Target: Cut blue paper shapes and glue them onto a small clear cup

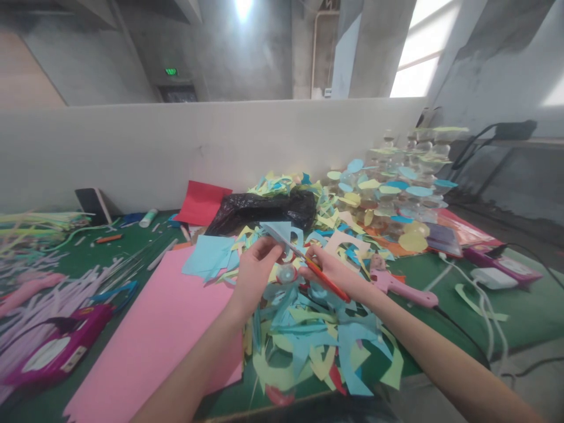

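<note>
The left hand (259,276) is pinched shut on a piece of light blue craft paper (277,232), and the right hand (328,273) is closed around orange-handled scissors (326,281), with the blades lying across that paper. Right under them sits a messy heap of paper scraps (308,346), all jagged blue and yellow-green bits. Off to the left lies a big pink paper sheet (150,335); to the right, a pink glue gun (396,291) rests on the green desk (445,317). A crinkly black plastic bag (259,211) sits up past the heap.
</note>
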Tool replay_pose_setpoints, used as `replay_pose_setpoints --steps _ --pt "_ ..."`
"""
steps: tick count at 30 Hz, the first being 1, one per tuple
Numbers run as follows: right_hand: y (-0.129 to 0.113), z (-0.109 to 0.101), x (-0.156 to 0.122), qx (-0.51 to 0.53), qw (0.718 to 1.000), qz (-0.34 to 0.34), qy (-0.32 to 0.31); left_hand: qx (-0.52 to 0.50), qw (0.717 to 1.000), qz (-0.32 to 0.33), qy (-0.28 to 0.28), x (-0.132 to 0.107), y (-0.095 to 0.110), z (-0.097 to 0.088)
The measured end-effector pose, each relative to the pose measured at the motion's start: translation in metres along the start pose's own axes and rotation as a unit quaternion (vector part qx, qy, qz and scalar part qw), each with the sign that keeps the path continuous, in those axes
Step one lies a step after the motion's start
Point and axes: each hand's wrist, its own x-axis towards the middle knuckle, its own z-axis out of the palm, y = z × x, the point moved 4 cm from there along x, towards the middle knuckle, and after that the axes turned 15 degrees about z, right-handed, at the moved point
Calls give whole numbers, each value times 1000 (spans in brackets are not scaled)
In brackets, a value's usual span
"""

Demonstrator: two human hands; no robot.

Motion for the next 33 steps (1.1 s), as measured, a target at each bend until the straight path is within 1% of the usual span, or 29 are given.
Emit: replay_pose_setpoints --steps 2,5,7,13,19,24,26,30,33 --pt "0 1 -1 7 1000 -7 -7 -3 1000 -7 1 0 2 0" --pt "-1 4 -1 12 999 -38 -27 -17 1000 -19 -7 -1 6 3" --pt "-1 5 -1 10 998 -51 -28 -24 999 -19 -13 -2 8 4" --pt "-1 2 0 2 999 -33 -1 -18 1000 -18 -12 -2 5 5" --pt "-2 0 0 -13 999 -31 12 -4 1000 -27 14 0 4 0" --pt "-2 -1 1 -20 999 -27 21 -17 1000 -24 8 0 3 0" --pt "-2 0 0 -21 999 -24 18 -32 999 -25 9 -1 0 0" --pt "-4 2 -5 -13 999 -36 -15 -53 998 -25 5 -2 -2 2" --pt "-4 2 -6 -13 999 -45 -17 -54 998 -24 -8 -3 0 4"
